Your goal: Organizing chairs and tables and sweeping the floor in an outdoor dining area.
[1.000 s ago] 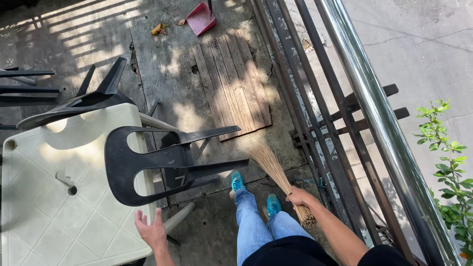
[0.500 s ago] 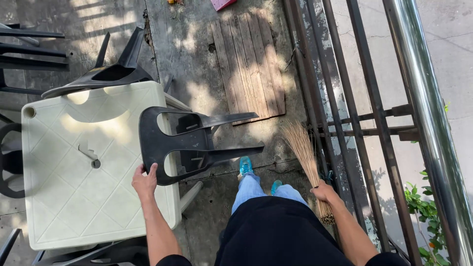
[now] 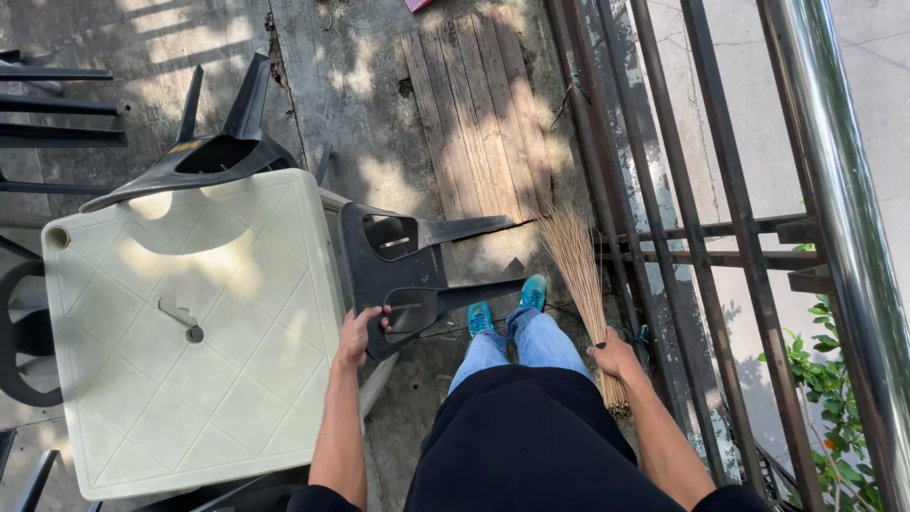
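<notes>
Head view: left hand [image 3: 358,334] curls its fingers around the edge of a black chair [image 3: 398,270] lying tipped on the pale table [image 3: 142,360]. Right hand [image 3: 614,356] grips a straw broom [image 3: 578,261] beside the railing [image 3: 682,237], bristles fanned over the floor.

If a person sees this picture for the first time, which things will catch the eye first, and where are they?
First is the black plastic chair, lying upturned at the centre over the edge of the pale square table; the left hand has its grip on the chair's frame. To the right, the right hand holds a straw broom beside the metal railing. Between them, turquoise shoes stand on the concrete.
</notes>
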